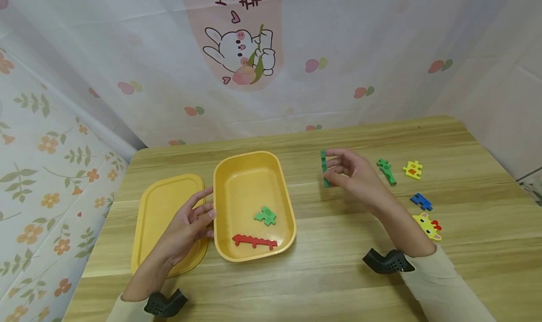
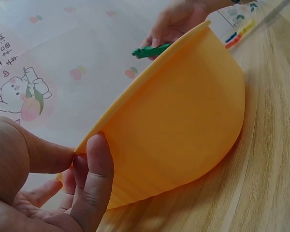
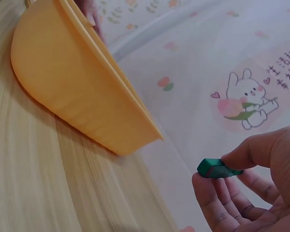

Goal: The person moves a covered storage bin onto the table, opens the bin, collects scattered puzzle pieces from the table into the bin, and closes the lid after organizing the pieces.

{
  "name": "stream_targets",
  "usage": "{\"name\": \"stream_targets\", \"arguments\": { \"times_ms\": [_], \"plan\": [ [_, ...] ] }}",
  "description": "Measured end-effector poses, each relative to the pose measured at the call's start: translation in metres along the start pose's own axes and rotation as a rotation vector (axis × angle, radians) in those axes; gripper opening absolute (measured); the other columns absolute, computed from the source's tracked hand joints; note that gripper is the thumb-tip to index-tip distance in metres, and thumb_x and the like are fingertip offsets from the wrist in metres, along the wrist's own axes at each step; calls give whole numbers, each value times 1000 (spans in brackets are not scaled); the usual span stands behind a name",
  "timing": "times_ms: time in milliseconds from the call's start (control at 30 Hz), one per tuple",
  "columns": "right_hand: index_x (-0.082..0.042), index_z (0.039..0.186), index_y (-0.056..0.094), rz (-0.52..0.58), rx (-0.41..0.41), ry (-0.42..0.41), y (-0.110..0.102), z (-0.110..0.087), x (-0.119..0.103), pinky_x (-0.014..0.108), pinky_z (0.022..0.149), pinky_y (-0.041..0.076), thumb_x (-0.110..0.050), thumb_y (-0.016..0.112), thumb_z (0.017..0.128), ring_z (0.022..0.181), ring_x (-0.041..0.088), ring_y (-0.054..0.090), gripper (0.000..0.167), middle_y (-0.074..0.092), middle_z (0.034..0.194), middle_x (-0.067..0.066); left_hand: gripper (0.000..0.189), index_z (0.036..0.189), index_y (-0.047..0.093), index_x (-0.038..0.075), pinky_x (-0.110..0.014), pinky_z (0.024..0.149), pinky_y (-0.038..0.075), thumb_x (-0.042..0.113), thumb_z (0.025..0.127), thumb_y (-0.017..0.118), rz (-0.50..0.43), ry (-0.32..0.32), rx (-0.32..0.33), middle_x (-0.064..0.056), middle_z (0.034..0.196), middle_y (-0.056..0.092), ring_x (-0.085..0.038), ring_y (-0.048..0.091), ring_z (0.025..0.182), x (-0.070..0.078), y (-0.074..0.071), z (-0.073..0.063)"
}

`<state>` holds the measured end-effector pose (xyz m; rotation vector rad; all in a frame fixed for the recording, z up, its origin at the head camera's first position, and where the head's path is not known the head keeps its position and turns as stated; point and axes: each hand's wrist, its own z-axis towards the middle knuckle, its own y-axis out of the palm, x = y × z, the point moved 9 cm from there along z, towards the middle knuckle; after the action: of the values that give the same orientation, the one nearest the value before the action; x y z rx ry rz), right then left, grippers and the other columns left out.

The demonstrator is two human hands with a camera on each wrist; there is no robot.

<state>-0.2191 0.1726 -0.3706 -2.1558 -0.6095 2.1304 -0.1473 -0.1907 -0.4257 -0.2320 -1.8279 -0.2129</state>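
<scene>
A yellow box stands on the table, holding a light green puzzle piece and a long red piece. My left hand pinches its left rim between thumb and fingers, seen close up in the left wrist view. To the right of the box, my right hand holds a dark green puzzle piece by thumb and fingertips, above the table. In the right wrist view this green piece shows its thick edge, and its far end is partly hidden by the fingers.
Under the left forearm lies a yellow lid. Right of the right hand are a green piece, a yellow piece, a blue piece and a giraffe-head piece. A printed curtain hangs behind the table.
</scene>
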Motion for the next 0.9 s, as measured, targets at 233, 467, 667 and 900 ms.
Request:
{"name": "stream_targets", "arguments": {
  "times_ms": [233, 467, 667, 900],
  "plan": [
    [-5, 150, 50, 7, -27, -9, 11, -1, -4, 24, 85, 63, -8, 65, 102, 100, 7, 67, 50, 61, 130, 20, 71, 167, 20, 9, -24, 76, 64, 12, 108, 59, 5, 0, 5, 1, 123, 62, -7, 69, 94, 1, 0, 0],
    [-6, 148, 53, 21, -54, -23, 22, -2, -5, 26, 85, 63, -7, 68, 100, 100, 10, 68, 49, 62, 125, 16, 70, 167, 22, 9, -24, 76, 63, 12, 108, 59, 21, 4, 7, 0, 124, 60, -7, 67, 94, 1, 1, 1],
    [-8, 147, 54, 27, -74, -5, 33, -3, -5, 30, 85, 64, -6, 69, 99, 104, 17, 67, 50, 62, 126, 16, 70, 167, 22, 9, -24, 76, 63, 12, 108, 60, 26, 2, 10, 0, 124, 59, -7, 67, 93, -1, 1, 1],
    [-10, 147, 55, 52, -99, 4, 44, -5, -7, 30, 86, 64, -7, 70, 98, 108, 22, 66, 51, 62, 128, 17, 69, 167, 23, 10, -24, 76, 63, 13, 108, 59, 25, 4, 16, 0, 123, 59, -7, 67, 93, -2, 0, 0]
  ]
}}
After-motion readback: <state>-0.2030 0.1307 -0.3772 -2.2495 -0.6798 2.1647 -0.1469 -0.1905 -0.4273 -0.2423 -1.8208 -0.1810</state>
